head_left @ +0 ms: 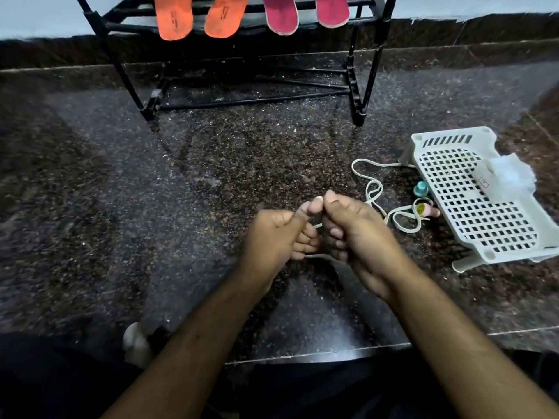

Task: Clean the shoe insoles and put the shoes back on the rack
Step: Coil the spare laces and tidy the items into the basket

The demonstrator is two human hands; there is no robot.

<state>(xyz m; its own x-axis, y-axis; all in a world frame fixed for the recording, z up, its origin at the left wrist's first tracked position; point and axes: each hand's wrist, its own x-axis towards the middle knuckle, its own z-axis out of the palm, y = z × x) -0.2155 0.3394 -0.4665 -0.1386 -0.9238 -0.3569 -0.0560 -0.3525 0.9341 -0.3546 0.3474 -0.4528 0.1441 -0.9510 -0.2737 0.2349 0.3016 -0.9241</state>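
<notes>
My left hand [279, 234] and my right hand [354, 234] meet over the dark granite floor, both pinched on a white shoelace [373, 189] that trails off to the right in loops. A black shoe rack [236, 22] stands ahead. Two orange insoles [174, 18] and two pink insoles [281, 16] lie on its upper shelf, toes hanging over the front bar. No shoes are visible.
A white perforated plastic basket [475, 207] lies on its side at the right, with a white cloth or packet [508, 176] on it. A small teal-capped bottle [421, 189] and a pink bottle [425, 210] lie beside it. A foot [134, 340] shows at lower left.
</notes>
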